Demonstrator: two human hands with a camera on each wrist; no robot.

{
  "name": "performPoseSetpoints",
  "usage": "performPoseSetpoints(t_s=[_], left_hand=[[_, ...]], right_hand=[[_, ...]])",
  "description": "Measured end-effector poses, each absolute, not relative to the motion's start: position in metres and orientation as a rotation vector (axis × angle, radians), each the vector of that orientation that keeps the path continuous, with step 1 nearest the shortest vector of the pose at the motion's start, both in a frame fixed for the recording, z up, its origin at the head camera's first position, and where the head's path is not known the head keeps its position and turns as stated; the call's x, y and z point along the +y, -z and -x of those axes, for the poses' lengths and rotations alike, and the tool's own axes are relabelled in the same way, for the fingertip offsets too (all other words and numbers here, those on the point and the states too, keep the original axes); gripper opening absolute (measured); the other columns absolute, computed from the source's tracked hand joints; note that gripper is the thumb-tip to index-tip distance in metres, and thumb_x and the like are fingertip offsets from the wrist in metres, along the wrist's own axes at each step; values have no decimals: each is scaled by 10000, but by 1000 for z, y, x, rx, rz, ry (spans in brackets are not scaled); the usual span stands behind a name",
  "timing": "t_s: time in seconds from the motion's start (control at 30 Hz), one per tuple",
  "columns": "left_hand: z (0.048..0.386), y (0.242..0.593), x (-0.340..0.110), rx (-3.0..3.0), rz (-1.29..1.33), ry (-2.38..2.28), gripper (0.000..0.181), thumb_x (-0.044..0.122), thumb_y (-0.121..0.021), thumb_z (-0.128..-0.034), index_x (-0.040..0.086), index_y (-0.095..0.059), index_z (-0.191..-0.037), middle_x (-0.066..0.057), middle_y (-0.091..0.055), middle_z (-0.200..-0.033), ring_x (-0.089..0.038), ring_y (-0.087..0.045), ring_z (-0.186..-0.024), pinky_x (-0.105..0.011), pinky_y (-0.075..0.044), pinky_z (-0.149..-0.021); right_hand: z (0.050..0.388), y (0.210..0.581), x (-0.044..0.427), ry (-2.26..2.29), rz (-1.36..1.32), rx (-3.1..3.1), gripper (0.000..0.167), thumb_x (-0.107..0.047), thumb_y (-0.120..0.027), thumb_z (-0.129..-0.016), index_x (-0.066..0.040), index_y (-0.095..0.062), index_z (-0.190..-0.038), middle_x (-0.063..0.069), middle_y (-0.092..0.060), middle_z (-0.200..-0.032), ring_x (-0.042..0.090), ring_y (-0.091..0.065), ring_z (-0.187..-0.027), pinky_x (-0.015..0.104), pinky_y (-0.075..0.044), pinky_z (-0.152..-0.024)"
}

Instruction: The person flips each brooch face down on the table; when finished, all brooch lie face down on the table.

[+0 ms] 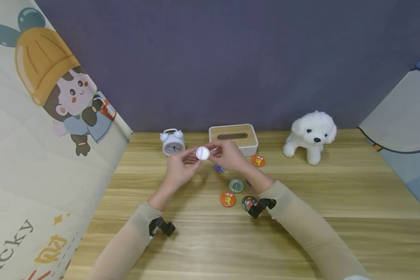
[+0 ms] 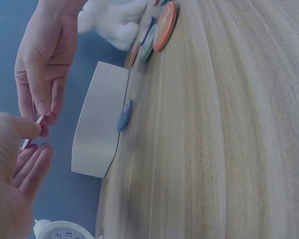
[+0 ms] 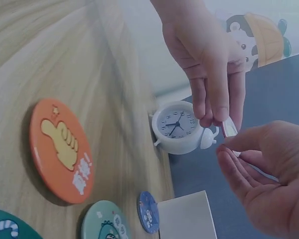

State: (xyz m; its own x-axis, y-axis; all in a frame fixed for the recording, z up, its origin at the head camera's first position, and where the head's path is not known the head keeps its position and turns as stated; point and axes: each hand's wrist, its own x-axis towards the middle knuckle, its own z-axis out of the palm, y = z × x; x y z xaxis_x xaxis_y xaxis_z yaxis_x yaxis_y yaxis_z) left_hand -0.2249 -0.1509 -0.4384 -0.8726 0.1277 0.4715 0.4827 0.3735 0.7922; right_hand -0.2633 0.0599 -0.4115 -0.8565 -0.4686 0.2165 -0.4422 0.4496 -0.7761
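A small round badge [image 1: 202,153], its plain white side facing the head camera, is pinched between both hands above the table. My left hand [image 1: 180,168] holds its left edge with thumb and fingers, and my right hand [image 1: 230,156] holds the right edge. The left wrist view shows the badge [image 2: 34,132] edge-on between the left hand [image 2: 12,172] and right hand [image 2: 47,62]. In the right wrist view the badge [image 3: 229,133] has a red rim, with the left hand [image 3: 207,59] above and the right hand [image 3: 274,174] below.
Behind the hands stand a white alarm clock [image 1: 173,143] and a white box [image 1: 250,149] with a slotted wooden top. A white plush dog [image 1: 311,136] stands at the right. Several badges lie on the table, among them orange [image 1: 228,199], green [image 1: 236,186] and blue-purple [image 1: 219,168] ones.
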Motion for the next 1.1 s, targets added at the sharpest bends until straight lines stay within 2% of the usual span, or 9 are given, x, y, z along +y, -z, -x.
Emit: performPoseSetpoints(t_s=[0.2, 0.37, 0.53, 0.63, 0.77, 0.9, 1.1], left_hand=[[225, 439, -151, -2387, 537, 1489, 380, -52, -828, -862, -107, -729, -1225, -276, -789, -1001, -397, -796, -882, -382, -680, -816], [225, 444, -153, -2514, 525, 1452, 368, -42, -808, -888, -94, -723, -1242, -260, -783, -1070, -369, -791, -926, -343, -674, -849], [228, 452, -155, -2592, 542, 1337, 367, -33, -811, -884, -86, -728, -1237, -244, -785, -1060, -340, -793, -907, -345, -677, -827], [229, 455, -156, -2629, 560, 1228, 359, 5, -832, -877, -74, -745, -1217, -233, -793, -1044, -318, -798, -892, -348, -677, -814], [231, 459, -158, -2681, 574, 1112, 354, 49, -848, -876, -53, -762, -1205, -223, -805, -1033, -302, -805, -882, -355, -676, -808], [232, 462, -160, -2703, 592, 1050, 333, 57, -854, -873, -54, -774, -1177, -220, -810, -1043, -310, -807, -884, -389, -676, -812], [234, 465, -161, -2724, 621, 989, 318, 80, -856, -877, -45, -784, -1160, -211, -813, -1026, -298, -804, -870, -420, -673, -805]], right_hand=[[264, 417, 57, 1356, 832, 2627, 417, -29, -813, -888, 31, -717, -1289, 173, -781, -1139, 234, -792, -926, 223, -654, -798], [264, 425, 54, 1258, 837, 2671, 405, -63, -842, -881, 22, -735, -1263, 164, -774, -1160, 194, -782, -882, 190, -641, -766], [263, 432, 52, 1167, 908, 2709, 390, -59, -836, -885, 41, -735, -1248, 197, -745, -1145, 216, -783, -891, 185, -638, -756], [263, 437, 50, 1078, 936, 2777, 362, -77, -838, -884, 13, -755, -1225, 172, -746, -1098, 206, -771, -894, 198, -633, -757], [260, 442, 44, 891, 1015, 2895, 262, -130, -838, -899, -55, -794, -1146, 102, -776, -989, 198, -735, -873, 289, -619, -774], [257, 446, 38, 761, 1128, 2973, 146, -143, -829, -914, -66, -805, -1035, 80, -792, -914, 239, -733, -873, 399, -617, -809], [253, 449, 34, 716, 1149, 3007, 97, -114, -837, -904, -51, -799, -968, 89, -801, -910, 266, -754, -899, 420, -630, -842]])
